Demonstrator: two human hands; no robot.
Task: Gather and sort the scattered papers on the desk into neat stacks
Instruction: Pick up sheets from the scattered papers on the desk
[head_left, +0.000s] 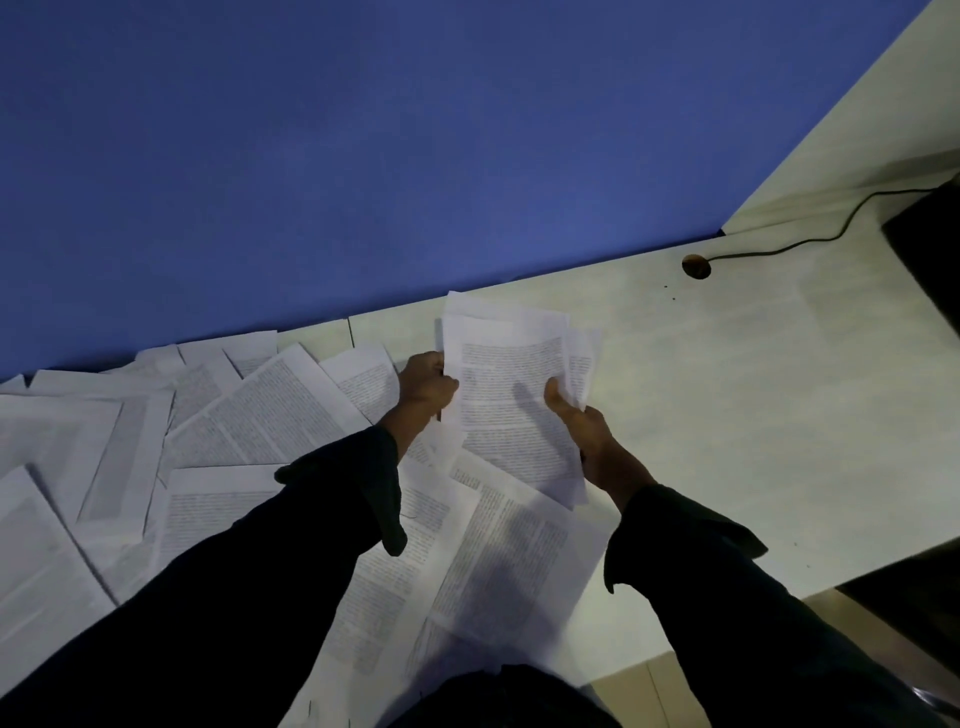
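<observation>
I hold a bundle of printed white sheets (506, 384) above the desk, its pages unevenly aligned. My left hand (426, 387) grips the bundle's left edge. My right hand (584, 428) grips its lower right edge, thumb lying on the top page. Several more printed sheets (249, 426) lie scattered and overlapping across the left and middle of the pale desk (727, 389). Other loose pages (488, 566) lie under my forearms near the front edge. My dark sleeves hide part of them.
A blue partition (363, 156) stands along the desk's far edge. At the back right is a round cable hole (696, 266) with a black cable (810, 241) running to a dark object (930, 244) at the right edge. The desk's front edge (727, 623) lies at lower right.
</observation>
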